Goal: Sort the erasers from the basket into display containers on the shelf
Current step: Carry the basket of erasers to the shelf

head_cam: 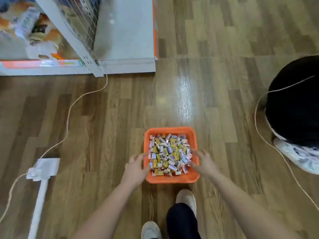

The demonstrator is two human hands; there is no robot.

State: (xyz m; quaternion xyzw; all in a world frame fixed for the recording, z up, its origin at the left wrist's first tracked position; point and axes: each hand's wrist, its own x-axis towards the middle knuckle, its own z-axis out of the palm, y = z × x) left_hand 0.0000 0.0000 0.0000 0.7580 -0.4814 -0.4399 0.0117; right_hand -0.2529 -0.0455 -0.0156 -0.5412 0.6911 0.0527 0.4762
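An orange basket point(170, 179) heaped with small boxed erasers point(170, 154) sits on the wooden floor point(103, 118), apart from the shelf point(82, 54). The left hand point(136, 167) and right hand point(205, 163) flank its sides, each grip spread, fingers blurred at the rim.

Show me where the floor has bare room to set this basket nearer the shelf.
Free: the floor between the basket and the shelf base, and the patch left of the basket up to the cord. Crowded: right side, near a person's shoe.
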